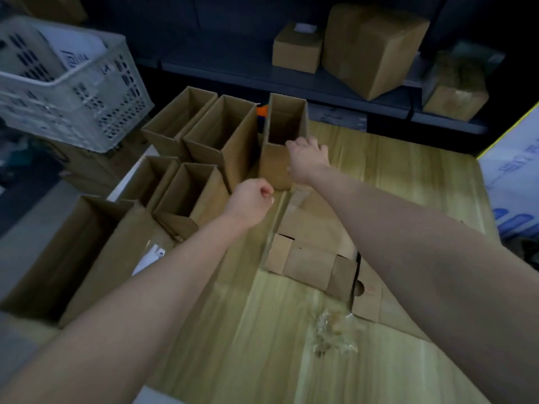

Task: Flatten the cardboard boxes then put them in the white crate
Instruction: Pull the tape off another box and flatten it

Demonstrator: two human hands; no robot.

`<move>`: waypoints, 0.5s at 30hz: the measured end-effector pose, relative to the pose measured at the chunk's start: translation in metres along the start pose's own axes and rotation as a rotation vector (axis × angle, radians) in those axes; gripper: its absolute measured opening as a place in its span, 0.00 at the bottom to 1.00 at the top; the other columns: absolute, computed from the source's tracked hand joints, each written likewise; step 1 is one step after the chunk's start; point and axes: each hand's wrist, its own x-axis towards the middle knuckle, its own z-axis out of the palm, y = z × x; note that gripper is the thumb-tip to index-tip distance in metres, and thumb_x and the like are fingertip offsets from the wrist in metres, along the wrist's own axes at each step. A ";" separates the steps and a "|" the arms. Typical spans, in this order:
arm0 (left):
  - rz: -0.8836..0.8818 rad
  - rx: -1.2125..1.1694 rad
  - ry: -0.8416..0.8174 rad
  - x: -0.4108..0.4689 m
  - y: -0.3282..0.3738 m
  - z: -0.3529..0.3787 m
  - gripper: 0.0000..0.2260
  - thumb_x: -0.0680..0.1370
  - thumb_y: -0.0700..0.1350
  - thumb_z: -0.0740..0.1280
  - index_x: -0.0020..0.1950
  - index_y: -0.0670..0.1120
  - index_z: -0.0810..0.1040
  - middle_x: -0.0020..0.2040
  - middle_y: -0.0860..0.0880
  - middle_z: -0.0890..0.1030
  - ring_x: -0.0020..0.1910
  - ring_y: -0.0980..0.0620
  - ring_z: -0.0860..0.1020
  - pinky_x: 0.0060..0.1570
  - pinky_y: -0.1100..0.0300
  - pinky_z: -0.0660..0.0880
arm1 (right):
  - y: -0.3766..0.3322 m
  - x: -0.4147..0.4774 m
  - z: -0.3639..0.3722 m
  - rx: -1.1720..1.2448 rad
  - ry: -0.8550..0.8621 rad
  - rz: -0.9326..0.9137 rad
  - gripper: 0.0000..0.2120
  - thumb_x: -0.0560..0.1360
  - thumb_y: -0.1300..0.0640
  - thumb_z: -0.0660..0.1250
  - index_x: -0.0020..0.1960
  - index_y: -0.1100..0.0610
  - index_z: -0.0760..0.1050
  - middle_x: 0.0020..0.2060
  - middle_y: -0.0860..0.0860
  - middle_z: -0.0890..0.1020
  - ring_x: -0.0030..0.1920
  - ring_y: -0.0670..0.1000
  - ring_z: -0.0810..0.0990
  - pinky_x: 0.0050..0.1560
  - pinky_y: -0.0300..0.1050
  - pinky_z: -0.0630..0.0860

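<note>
Now at the upright cardboard box (pixel 274 167)
Right hand (pixel 306 158) grasps its rectangular open rim; left hand (pixel 253 199) is clenched on nothing, beside flattened brown cardboard (pixel 309 265).

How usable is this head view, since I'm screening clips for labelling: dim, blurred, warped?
Head view: dim overall, with the wooden table brightest at centre and the back shelf nearly black; the white crate at far left is smeared; the right hand at the upright box is slightly blurred; the wide angle stretches both forearms.
</note>
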 end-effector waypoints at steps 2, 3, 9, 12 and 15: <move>0.002 -0.010 0.020 -0.002 -0.006 -0.006 0.09 0.77 0.40 0.66 0.56 0.45 0.80 0.50 0.51 0.78 0.49 0.56 0.75 0.49 0.65 0.68 | -0.004 0.004 -0.001 -0.109 0.017 0.023 0.15 0.77 0.58 0.63 0.63 0.56 0.73 0.60 0.56 0.75 0.66 0.61 0.63 0.63 0.59 0.61; -0.007 -0.013 0.029 -0.003 -0.010 -0.008 0.09 0.77 0.40 0.66 0.57 0.46 0.79 0.50 0.52 0.78 0.49 0.58 0.74 0.50 0.65 0.68 | -0.005 0.005 -0.001 -0.125 0.036 0.019 0.12 0.77 0.58 0.62 0.59 0.55 0.76 0.57 0.55 0.77 0.64 0.60 0.66 0.62 0.58 0.61; -0.131 -0.078 0.133 -0.008 -0.007 -0.023 0.17 0.77 0.40 0.66 0.66 0.45 0.72 0.58 0.48 0.76 0.59 0.50 0.75 0.59 0.59 0.72 | 0.006 -0.012 -0.031 0.211 0.329 0.016 0.08 0.79 0.58 0.57 0.49 0.56 0.75 0.46 0.55 0.78 0.53 0.58 0.73 0.59 0.53 0.60; -0.128 -0.168 0.222 -0.009 0.012 -0.028 0.23 0.77 0.41 0.67 0.71 0.46 0.66 0.67 0.46 0.70 0.64 0.50 0.72 0.66 0.53 0.70 | 0.011 -0.025 -0.070 0.433 0.347 0.051 0.09 0.80 0.57 0.56 0.49 0.56 0.75 0.39 0.52 0.76 0.48 0.55 0.71 0.56 0.49 0.58; -0.059 -0.246 0.328 -0.009 0.037 -0.032 0.25 0.76 0.41 0.68 0.71 0.49 0.65 0.69 0.49 0.67 0.65 0.51 0.71 0.66 0.50 0.70 | 0.020 -0.043 -0.099 0.488 0.320 0.051 0.10 0.80 0.53 0.59 0.57 0.55 0.75 0.49 0.53 0.80 0.55 0.57 0.75 0.60 0.49 0.61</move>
